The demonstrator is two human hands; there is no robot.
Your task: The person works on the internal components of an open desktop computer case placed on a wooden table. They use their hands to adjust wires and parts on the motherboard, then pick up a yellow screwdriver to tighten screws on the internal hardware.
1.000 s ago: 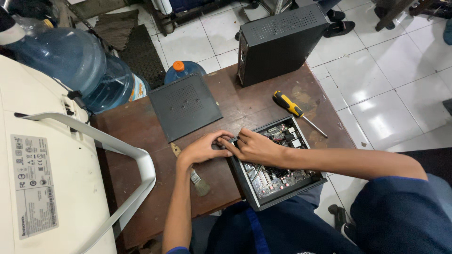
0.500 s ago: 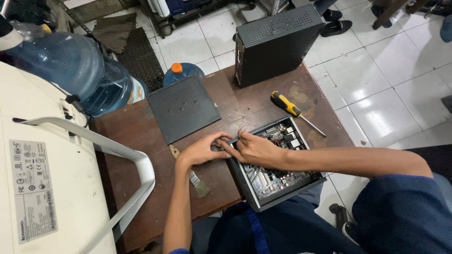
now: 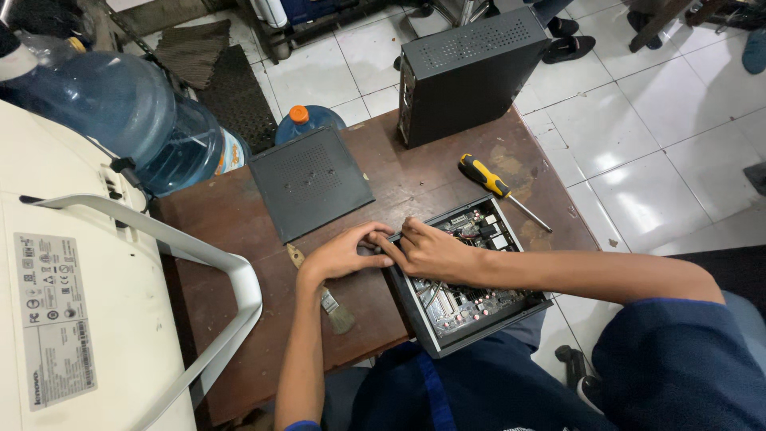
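Both hands met at the near-left corner of the open case (image 3: 471, 279), which lay on the brown table (image 3: 231, 215) with its long axis running diagonally, from that corner by the person's lap side up toward the screwdriver (image 3: 491, 182). The left hand (image 3: 343, 254) came in from the table side, fingers curled and pressing on the case's left rim, thumb tucked toward the corner. The right hand (image 3: 431, 249) reached across from the opposite side, lying over the board with its fingertips pinched down right beside the left's; the two hands touched there. What the right fingers pinched was hidden under the knuckles, possibly a small part or a clip on the rim, and it could not be told for sure. So the grip read as clenched on both sides, left bracing the case edge, right nipping something at the same corner. The corner lay directly under the fingertips, with no gap to close, and the right hand was the one sitting over the board's inside. A brush (image 3: 331, 297) lay just below the left wrist, close but untouched. The flat grey cover panel (image 3: 309, 179) rested well up the table, and a black tower (image 3: 467, 76) stood at the far edge. The big water bottle (image 3: 112, 120) sat off to the left.
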